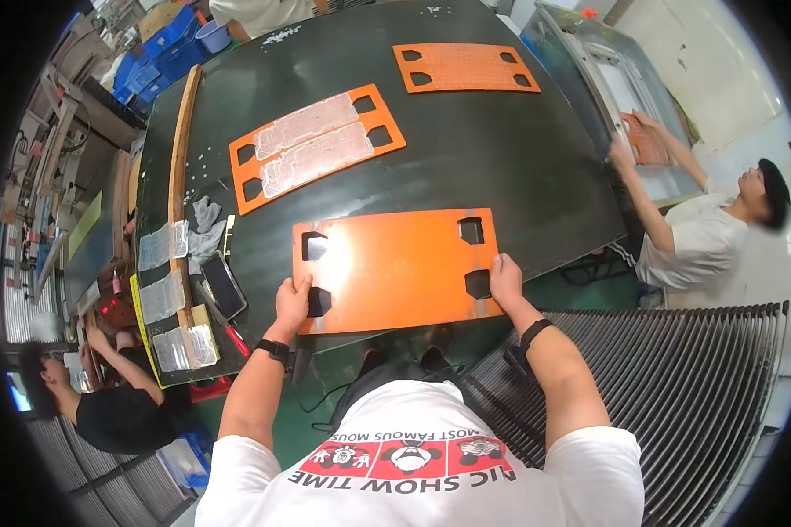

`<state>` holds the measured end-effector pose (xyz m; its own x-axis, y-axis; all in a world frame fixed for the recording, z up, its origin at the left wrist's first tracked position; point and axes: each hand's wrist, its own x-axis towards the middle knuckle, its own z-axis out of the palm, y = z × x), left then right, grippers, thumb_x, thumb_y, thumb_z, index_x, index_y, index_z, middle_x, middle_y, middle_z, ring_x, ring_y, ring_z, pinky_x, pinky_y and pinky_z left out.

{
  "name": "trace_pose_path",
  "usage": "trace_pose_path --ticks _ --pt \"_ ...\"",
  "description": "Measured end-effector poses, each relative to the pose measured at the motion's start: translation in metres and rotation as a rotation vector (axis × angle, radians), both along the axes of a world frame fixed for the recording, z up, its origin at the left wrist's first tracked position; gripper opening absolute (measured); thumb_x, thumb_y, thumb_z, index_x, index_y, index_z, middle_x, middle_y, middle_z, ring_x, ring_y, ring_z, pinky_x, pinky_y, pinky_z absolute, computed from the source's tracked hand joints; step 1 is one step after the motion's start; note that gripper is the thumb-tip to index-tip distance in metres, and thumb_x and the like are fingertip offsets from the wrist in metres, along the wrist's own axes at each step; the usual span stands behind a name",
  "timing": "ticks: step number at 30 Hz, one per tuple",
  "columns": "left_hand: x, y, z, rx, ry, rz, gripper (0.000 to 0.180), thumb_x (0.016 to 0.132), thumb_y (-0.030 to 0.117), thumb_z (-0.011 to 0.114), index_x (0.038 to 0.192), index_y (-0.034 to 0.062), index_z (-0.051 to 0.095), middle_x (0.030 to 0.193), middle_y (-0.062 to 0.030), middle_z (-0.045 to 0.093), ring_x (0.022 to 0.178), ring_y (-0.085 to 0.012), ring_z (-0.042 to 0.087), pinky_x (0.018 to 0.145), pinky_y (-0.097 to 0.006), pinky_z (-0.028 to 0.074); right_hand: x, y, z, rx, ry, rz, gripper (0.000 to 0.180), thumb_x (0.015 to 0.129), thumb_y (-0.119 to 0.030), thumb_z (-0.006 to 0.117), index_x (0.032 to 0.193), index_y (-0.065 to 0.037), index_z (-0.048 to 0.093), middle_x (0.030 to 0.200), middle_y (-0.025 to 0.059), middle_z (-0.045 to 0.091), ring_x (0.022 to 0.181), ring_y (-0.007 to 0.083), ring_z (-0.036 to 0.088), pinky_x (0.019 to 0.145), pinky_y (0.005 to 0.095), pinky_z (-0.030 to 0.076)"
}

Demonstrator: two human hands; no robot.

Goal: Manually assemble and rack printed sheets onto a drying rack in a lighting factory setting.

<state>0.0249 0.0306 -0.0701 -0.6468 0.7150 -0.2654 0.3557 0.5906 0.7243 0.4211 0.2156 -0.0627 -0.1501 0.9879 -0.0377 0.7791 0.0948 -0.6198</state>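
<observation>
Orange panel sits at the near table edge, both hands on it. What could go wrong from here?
1. The orange panel overhangs the near edge of the dark table; held only at its near edge by the left hand and right hand, it may tip or slide off.
2. The left hand's fingers sit at a cutout; a pinch is possible if the panel shifts.
3. Sliding it forward might knock the orange frame with clear sheets.
</observation>
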Motion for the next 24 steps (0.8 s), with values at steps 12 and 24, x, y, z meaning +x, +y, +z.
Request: trace_pose_path --ticks 12,24 --pt "0.038 0.027 0.187 0.315 -0.701 0.143 0.027 0.091 0.039 0.049 0.087 0.0123 0.047 0.051 0.0011 0.039 0.037 -0.0096 0.035 0.037 -0.024 0.033 0.02 0.024 0.077 0.139 0.324 -0.048 0.029 0.092 -0.024 0.041 0.091 0.001 0.055 0.077 0.0216 0.056 0.076 0.0395 0.056 0.068 0.0419 0.043" --pt "0.164 0.119 0.22 1.155 0.585 -1.165 0.032 0.054 0.003 0.068 0.082 0.0058 0.052 0.06 -0.0046 0.049 0.051 -0.023 0.049 0.045 -0.033 0.037 0.038 -0.036 0.205 -0.58 1.513 0.138 0.053 0.082 -0.029 0.049 0.123 0.004 0.041 0.117 0.0185 0.053 0.107 0.03 0.054 0.088 0.0448 0.045"
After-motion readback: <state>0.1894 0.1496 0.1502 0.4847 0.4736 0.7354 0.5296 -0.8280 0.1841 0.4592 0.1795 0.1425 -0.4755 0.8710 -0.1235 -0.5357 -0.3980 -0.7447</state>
